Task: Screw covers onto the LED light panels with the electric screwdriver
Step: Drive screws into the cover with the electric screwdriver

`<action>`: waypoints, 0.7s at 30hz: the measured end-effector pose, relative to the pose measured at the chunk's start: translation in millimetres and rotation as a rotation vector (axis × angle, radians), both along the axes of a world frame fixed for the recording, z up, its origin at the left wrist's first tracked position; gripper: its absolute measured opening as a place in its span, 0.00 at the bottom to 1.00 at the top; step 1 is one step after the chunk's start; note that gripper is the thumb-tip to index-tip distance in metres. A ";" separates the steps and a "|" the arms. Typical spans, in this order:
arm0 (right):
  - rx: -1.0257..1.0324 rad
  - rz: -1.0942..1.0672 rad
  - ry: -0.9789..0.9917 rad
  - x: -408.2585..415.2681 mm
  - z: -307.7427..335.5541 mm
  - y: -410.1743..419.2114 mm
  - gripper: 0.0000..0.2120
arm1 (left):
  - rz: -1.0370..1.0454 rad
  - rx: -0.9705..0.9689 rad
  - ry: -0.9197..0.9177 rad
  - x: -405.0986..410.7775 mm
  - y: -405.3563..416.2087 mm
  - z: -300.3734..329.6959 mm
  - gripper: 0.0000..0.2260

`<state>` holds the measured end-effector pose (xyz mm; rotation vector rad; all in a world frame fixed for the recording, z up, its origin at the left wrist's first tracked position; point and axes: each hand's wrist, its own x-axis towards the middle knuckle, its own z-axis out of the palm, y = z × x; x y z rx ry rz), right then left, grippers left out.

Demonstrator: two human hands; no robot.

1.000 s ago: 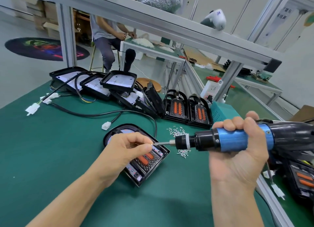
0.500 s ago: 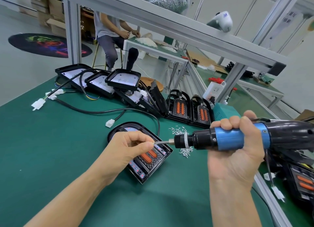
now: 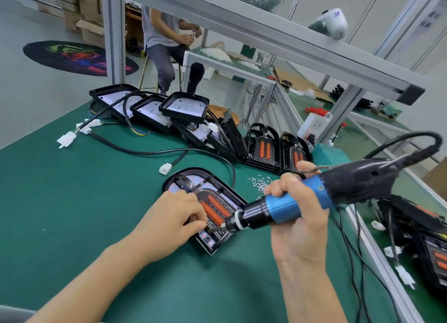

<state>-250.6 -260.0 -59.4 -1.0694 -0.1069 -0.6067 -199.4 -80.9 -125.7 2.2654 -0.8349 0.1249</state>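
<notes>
From my head camera, my right hand is wrapped round the blue grip of the black-and-blue electric screwdriver, which slants down to the left so its bit tip meets the near edge of the black arch-shaped LED light panel with two orange strips lying flat on the green bench mat. My left hand rests on that panel's near left side, fingers curled with thumb and fingertips pinched together right at the bit; whatever they pinch is too small to make out. A scatter of small silver screws lies just beyond the panel, near my right knuckles. Farther back, a row of open black panel housings with white boards sits to the left, and two upright covered panels with orange strips stand to the right. At the far left, a seated person in a grey shirt works at another table.
</notes>
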 end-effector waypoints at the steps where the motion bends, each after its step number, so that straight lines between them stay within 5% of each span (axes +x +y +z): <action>1: -0.028 0.007 0.011 0.2 -2.0 1.6 0.13 | -0.009 0.030 -0.018 -0.3 -0.5 -0.4 0.05; 21: -0.114 0.021 0.069 2.0 -10.5 7.0 0.11 | 0.025 0.232 -0.069 3.9 -2.3 0.4 0.07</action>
